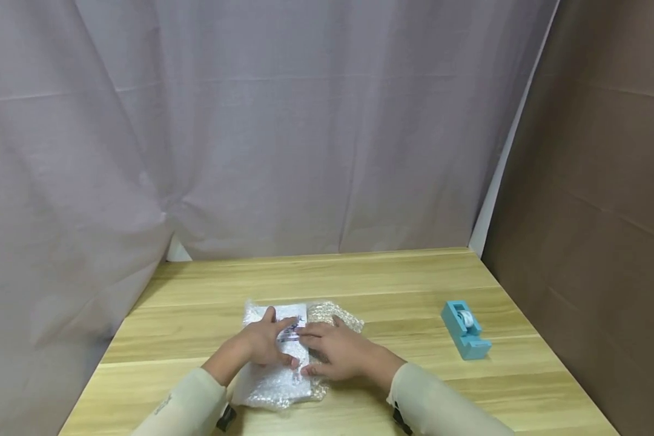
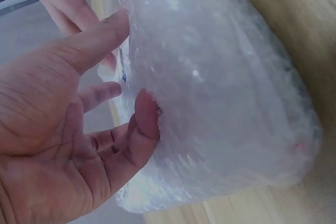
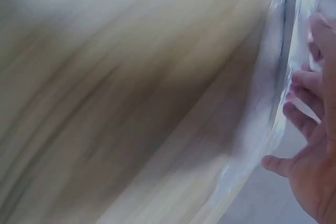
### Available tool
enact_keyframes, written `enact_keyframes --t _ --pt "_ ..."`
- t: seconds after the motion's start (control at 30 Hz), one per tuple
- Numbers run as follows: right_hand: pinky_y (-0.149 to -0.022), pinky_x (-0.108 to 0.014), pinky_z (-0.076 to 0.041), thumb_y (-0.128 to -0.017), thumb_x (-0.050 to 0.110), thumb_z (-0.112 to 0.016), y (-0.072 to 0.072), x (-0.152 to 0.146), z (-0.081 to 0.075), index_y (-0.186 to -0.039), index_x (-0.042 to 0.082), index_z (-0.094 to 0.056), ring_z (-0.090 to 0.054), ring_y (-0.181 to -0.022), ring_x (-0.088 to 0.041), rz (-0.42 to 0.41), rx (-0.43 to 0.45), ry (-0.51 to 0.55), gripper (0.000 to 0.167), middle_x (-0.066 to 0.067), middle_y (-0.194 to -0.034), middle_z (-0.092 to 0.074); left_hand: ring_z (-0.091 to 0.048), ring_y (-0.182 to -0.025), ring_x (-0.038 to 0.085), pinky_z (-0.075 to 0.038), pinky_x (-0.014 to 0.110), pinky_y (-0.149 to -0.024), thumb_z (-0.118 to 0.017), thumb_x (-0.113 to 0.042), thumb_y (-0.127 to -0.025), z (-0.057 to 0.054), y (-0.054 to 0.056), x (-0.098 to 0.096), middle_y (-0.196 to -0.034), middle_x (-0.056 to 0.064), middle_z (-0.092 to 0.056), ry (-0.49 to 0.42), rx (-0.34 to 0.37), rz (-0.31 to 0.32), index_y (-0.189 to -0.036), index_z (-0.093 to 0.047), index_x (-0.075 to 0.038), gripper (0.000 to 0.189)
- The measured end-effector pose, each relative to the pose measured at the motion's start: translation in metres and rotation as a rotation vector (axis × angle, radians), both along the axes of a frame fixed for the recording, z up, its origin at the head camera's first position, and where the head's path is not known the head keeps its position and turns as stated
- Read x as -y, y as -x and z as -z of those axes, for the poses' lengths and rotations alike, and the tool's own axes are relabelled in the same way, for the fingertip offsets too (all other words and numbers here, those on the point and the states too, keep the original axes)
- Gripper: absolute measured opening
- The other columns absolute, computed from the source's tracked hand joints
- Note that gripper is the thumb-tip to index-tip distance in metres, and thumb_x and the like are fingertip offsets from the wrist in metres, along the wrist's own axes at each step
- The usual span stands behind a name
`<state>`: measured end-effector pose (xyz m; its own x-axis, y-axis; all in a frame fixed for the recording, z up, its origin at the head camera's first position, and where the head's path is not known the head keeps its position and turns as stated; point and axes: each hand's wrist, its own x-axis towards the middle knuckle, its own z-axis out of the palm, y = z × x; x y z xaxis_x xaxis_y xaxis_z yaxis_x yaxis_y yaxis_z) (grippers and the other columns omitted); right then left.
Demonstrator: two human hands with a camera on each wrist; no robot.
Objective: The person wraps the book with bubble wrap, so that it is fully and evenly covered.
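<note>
A flat white rectangular item (image 1: pixel 297 354) with blue-purple print lies on the table, with bubble wrap (image 1: pixel 335 312) under and around it. My left hand (image 1: pixel 265 343) rests on its wrapped left part, fingers spread; the left wrist view shows those fingertips against the clear bubble wrap (image 2: pixel 220 93). On the other side, my right hand (image 1: pixel 340 351) touches the right edge of the item, its fingers extended and slightly bent. A dark, thin edge of the item (image 3: pixel 286 40) shows through the wrap in the right wrist view, beside the right fingers (image 3: pixel 302 119).
A blue tape dispenser (image 1: pixel 463 330) with a roll of tape stands to the right on the wood-grain table (image 1: pixel 387 272). Grey curtain (image 1: pixel 305 151) hangs behind the table's back edge, and a brown panel (image 1: pixel 594 242) borders its right side.
</note>
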<state>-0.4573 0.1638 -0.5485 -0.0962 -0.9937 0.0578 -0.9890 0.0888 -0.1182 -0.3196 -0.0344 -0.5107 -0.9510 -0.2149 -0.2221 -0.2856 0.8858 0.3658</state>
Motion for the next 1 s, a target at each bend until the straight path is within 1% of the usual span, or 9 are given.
enact_keyframes --t 0.1,0.23,0.33,0.43,0.5,0.63,0.7,0.87,1.0 --pt "-0.125 -0.073 -0.043 -0.109 0.058 -0.060 0.013 -0.010 0.001 -0.152 0.013 -0.066 -0.057 -0.152 -0.030 0.085 -0.026 0.084 0.063 -0.006 -0.164 -0.060 -0.061 -0.064 0.016 -0.055 0.029 -0.056 -0.097 -0.050 -0.081 0.000 0.000 -0.001 -0.135 0.013 -0.047 0.015 -0.010 -0.007 -0.168 -0.049 -0.029 0.102" --pt "-0.109 -0.070 -0.055 -0.107 0.048 -0.069 0.030 -0.022 0.003 -0.141 0.008 -0.072 -0.063 -0.134 -0.037 0.284 0.017 0.166 0.052 -0.014 -0.145 -0.067 -0.061 -0.070 0.020 -0.054 0.033 -0.062 -0.098 -0.050 -0.079 0.001 -0.001 0.001 -0.135 0.013 -0.048 0.027 -0.022 -0.014 -0.166 -0.051 -0.029 0.102" --pt "-0.096 -0.071 -0.057 -0.104 0.045 -0.075 0.041 -0.028 0.007 -0.142 0.004 -0.070 -0.062 -0.122 -0.036 0.425 0.126 0.164 0.056 -0.015 -0.130 -0.067 -0.061 -0.070 0.021 -0.054 0.034 -0.063 -0.099 -0.049 -0.079 0.003 -0.001 0.002 -0.134 0.013 -0.048 0.015 -0.029 -0.016 -0.166 -0.051 -0.028 0.102" --pt "-0.088 -0.063 -0.057 -0.101 0.042 -0.080 0.050 -0.033 0.010 -0.142 0.002 -0.070 -0.060 -0.108 -0.028 0.514 0.275 0.164 0.058 -0.011 -0.115 -0.066 -0.061 -0.065 0.020 -0.053 0.033 -0.059 -0.099 -0.047 -0.078 0.004 -0.001 0.001 -0.132 0.012 -0.047 -0.001 -0.034 -0.015 -0.166 -0.051 -0.028 0.102" --pt "-0.083 -0.053 -0.056 -0.099 0.036 -0.083 0.057 -0.035 0.012 -0.132 0.001 -0.074 -0.058 -0.096 -0.021 0.551 0.380 0.197 0.049 -0.006 -0.103 -0.065 -0.060 -0.064 0.019 -0.052 0.032 -0.058 -0.099 -0.047 -0.078 0.004 0.001 0.000 -0.131 0.012 -0.046 -0.003 -0.037 -0.010 -0.166 -0.051 -0.028 0.102" --pt "-0.067 -0.032 -0.051 -0.097 0.023 -0.085 0.063 -0.036 0.010 -0.098 0.004 -0.075 -0.056 -0.075 -0.016 0.623 0.569 0.254 0.022 -0.003 -0.082 -0.065 -0.060 -0.067 0.020 -0.052 0.033 -0.059 -0.098 -0.050 -0.079 0.006 0.002 -0.001 -0.131 0.013 -0.046 0.000 -0.035 -0.005 -0.166 -0.051 -0.027 0.101" --pt "-0.061 -0.027 -0.048 -0.098 0.019 -0.082 0.064 -0.037 0.008 -0.089 0.006 -0.071 -0.056 -0.069 -0.016 0.659 0.658 0.263 0.019 -0.003 -0.077 -0.064 -0.060 -0.066 0.020 -0.051 0.032 -0.059 -0.097 -0.052 -0.081 0.007 0.002 -0.002 -0.133 0.013 -0.046 0.002 -0.030 -0.005 -0.166 -0.050 -0.027 0.101" --pt "-0.054 -0.027 -0.056 -0.106 0.016 -0.072 0.061 -0.033 0.002 -0.098 0.005 -0.067 -0.065 -0.067 -0.018 0.649 0.894 0.309 0.015 -0.010 -0.093 -0.071 -0.059 -0.062 0.017 -0.051 0.031 -0.056 -0.094 -0.054 -0.083 0.006 0.002 -0.002 -0.136 0.014 -0.046 0.005 -0.014 -0.015 -0.168 -0.047 -0.028 0.100" --pt "-0.068 -0.038 -0.069 -0.112 0.008 -0.059 0.054 -0.026 -0.004 -0.106 -0.001 -0.057 -0.074 -0.075 -0.021 0.553 1.173 0.383 0.012 -0.023 -0.115 -0.070 -0.061 -0.064 0.018 -0.053 0.032 -0.058 -0.095 -0.055 -0.081 0.008 0.004 -0.001 -0.137 0.015 -0.046 -0.014 -0.020 -0.021 -0.167 -0.048 -0.029 0.101"
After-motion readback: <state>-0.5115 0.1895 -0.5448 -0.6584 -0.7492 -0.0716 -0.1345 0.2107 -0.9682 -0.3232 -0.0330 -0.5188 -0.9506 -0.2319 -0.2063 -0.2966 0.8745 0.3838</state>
